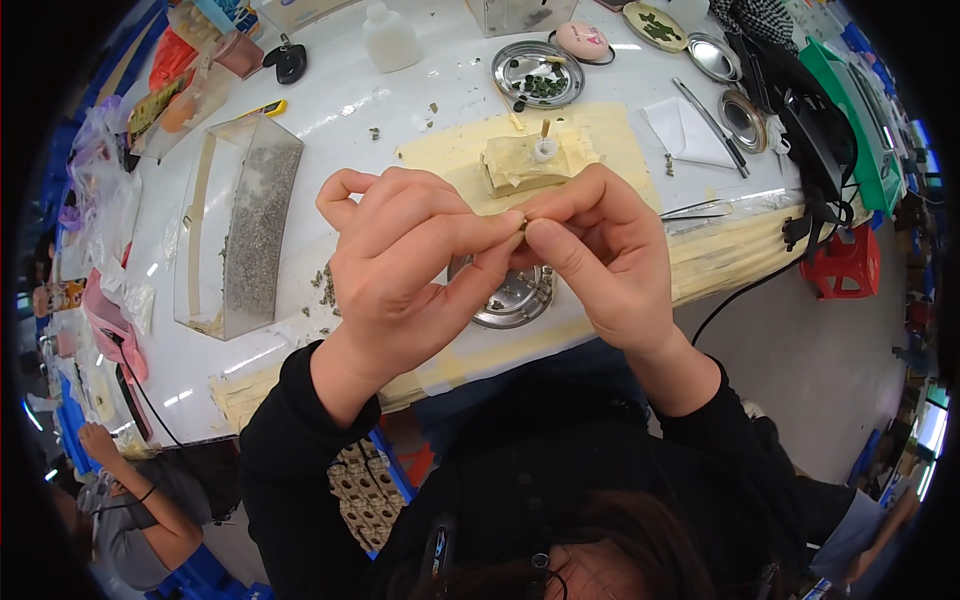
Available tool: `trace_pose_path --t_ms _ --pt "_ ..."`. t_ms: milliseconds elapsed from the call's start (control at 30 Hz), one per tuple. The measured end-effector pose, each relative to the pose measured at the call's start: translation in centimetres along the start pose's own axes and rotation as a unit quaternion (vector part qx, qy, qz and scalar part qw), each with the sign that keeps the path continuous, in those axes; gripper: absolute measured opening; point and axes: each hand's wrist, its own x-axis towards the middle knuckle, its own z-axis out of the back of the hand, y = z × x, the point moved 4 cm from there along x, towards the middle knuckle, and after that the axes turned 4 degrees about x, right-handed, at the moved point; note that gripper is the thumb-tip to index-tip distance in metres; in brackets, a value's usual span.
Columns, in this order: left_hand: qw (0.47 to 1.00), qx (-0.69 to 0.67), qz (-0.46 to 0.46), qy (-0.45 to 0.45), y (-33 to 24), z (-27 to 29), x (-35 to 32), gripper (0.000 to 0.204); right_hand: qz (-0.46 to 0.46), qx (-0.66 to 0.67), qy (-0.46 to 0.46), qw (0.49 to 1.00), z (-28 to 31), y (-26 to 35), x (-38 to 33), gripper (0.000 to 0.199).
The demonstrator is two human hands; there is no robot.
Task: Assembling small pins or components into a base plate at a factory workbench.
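Both hands are raised over the near edge of the table, fingertips meeting in a pinch. My left hand point(400, 255) and my right hand point(615, 265) grip a tiny dull-yellow piece point(523, 226) between thumbs and forefingers; its kind is too small to make out. Below them sits a round metal dish point(512, 312), partly hidden by the fingers. Just beyond the hands stands a block wrapped in cream tape point(505, 178), bearing a small white ring and a short upright brown stick.
At left stands a clear bin point(190, 300) with many small grey parts. Farther back are a metal plate of dark green pieces point(508, 85), a white bottle point(390, 42) and a black key fob point(290, 62). Tweezers point(700, 212) lie at right. A co-worker's arm point(150, 505) shows lower left.
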Motion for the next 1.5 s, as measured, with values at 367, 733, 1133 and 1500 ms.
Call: trace_pose_path --t_ms 367,733,1133,1500 --pt "0.998 -0.052 0.02 0.011 0.6 -0.2 -0.1 0.025 -0.165 0.15 0.001 0.975 1.0 -1.0 0.4 0.01" --pt "0.996 -0.081 0.038 0.029 0.6 -0.1 0.0 0.021 -0.181 0.211 0.02 0.96 1.1 -1.6 0.6 0.011" --pt "0.996 0.091 -0.011 -0.006 -0.7 0.0 -0.2 0.022 0.057 -0.104 -0.026 0.993 -0.1 -0.4 -0.1 0.008" --pt "0.996 -0.082 0.017 0.024 0.7 -0.2 -0.2 0.02 -0.166 0.151 0.001 0.974 0.8 -1.2 0.4 0.014"
